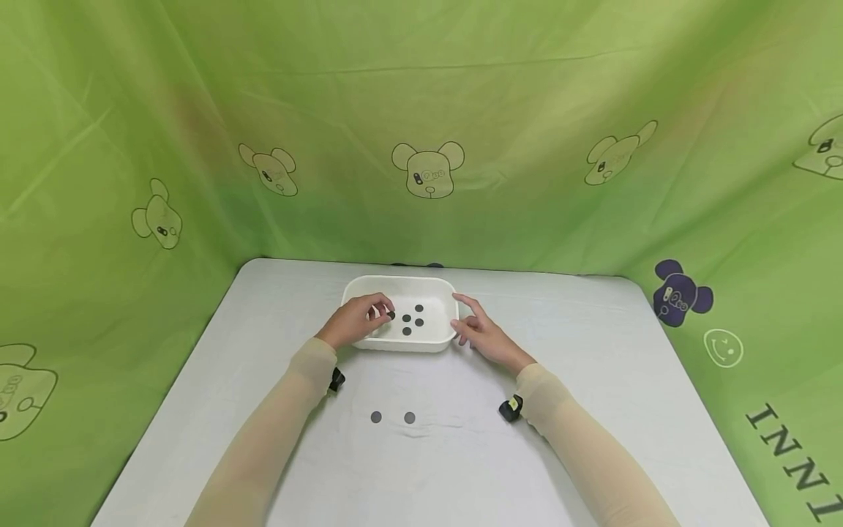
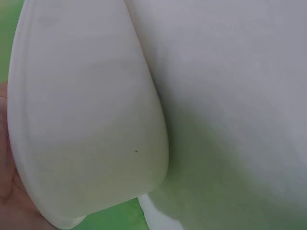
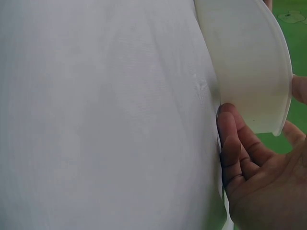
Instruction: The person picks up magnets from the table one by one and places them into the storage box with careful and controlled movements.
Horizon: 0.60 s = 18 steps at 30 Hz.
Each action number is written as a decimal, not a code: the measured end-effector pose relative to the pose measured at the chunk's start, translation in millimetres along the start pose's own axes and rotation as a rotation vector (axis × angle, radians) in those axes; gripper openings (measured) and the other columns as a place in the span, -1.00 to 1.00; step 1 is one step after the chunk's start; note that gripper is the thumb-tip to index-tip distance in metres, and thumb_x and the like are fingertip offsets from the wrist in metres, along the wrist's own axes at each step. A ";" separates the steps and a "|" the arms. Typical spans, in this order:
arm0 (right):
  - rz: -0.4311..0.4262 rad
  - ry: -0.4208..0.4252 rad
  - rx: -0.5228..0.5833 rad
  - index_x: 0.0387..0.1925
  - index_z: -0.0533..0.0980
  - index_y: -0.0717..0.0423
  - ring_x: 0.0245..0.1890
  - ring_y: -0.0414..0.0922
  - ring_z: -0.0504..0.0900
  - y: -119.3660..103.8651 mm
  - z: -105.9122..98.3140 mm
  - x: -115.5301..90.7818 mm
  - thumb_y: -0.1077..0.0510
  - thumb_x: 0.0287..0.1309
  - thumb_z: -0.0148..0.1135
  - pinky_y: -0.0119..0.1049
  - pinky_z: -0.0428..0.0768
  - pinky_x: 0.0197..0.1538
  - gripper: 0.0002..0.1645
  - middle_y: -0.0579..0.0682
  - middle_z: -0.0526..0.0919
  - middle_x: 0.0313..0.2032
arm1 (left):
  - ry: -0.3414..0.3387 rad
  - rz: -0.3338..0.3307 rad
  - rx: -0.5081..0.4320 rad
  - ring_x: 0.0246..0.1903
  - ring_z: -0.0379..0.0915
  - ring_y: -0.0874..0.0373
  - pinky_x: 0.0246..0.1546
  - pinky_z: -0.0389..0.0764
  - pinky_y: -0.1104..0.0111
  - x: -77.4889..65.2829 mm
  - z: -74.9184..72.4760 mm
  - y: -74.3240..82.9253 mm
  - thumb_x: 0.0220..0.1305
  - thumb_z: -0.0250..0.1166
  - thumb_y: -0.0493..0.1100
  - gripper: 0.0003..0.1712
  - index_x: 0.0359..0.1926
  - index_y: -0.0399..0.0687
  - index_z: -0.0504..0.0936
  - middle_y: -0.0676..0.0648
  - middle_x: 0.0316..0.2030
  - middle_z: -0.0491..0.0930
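Observation:
A white plastic basin with rounded corners stands on the table toward the back. Over its left half, my left hand pinches a small dark disc between thumb and fingertips. Several similar dark discs lie on the basin floor just right of that hand. My right hand holds the basin's right end, thumb at the rim and index finger stretched along it. In the right wrist view, the other fingers curl low beside the outer wall. The left wrist view shows mostly the basin's outer wall.
Two more dark discs, a left one and a right one, lie on the white-covered table in front of the basin. Green printed cloth hangs behind the table and along both sides.

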State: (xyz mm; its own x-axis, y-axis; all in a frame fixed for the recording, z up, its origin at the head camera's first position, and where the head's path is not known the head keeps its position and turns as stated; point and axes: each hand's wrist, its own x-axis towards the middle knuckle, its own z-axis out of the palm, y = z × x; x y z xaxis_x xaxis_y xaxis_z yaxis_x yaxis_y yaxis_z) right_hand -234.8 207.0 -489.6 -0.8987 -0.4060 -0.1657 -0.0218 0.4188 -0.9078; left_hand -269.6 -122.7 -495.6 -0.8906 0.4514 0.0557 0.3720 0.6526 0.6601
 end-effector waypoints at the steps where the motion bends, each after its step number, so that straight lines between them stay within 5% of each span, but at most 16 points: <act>1: 0.000 0.000 0.000 0.73 -0.04 -0.06 -0.09 0.33 0.64 0.3 0.1 -0.1 0.03 0.68 0.09 -0.04 0.60 -0.05 -0.18 0.43 0.69 -0.05 | -0.005 -0.001 0.003 -0.22 0.54 0.20 -0.19 0.58 0.30 0.2 0.3 0.2 0.53 0.38 -0.12 -0.86 0.04 0.10 0.72 0.10 -0.19 0.71; 10: -0.004 0.005 -0.002 0.72 -0.03 -0.07 -0.12 0.27 0.64 3.0 0.5 0.9 0.02 0.68 0.09 -0.06 0.60 -0.07 -0.18 0.40 0.69 -0.07 | -0.043 0.014 0.048 -0.31 0.52 0.22 -0.24 0.57 0.32 7.5 0.4 0.0 0.51 0.40 -0.15 -0.87 0.02 0.07 0.71 0.08 -0.23 0.71; 18: -0.009 0.007 -0.002 0.73 -0.03 -0.06 -0.11 0.32 0.64 1.4 1.0 0.9 0.02 0.68 0.09 -0.05 0.60 -0.07 -0.18 0.43 0.69 -0.07 | -0.142 0.003 0.064 -0.24 0.59 0.23 -0.12 0.63 0.28 13.5 0.2 -1.7 0.48 0.43 -0.20 -0.87 -0.02 0.05 0.71 0.07 -0.19 0.74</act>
State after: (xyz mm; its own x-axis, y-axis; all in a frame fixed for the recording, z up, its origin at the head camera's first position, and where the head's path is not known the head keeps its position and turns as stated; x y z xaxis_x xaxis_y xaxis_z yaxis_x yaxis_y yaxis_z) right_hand -235.2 206.4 -491.4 -0.9016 -0.4040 -0.1546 -0.0309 0.4168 -0.9085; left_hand -282.2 -117.6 -496.1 -0.8453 0.5317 -0.0515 0.3947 0.6866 0.6106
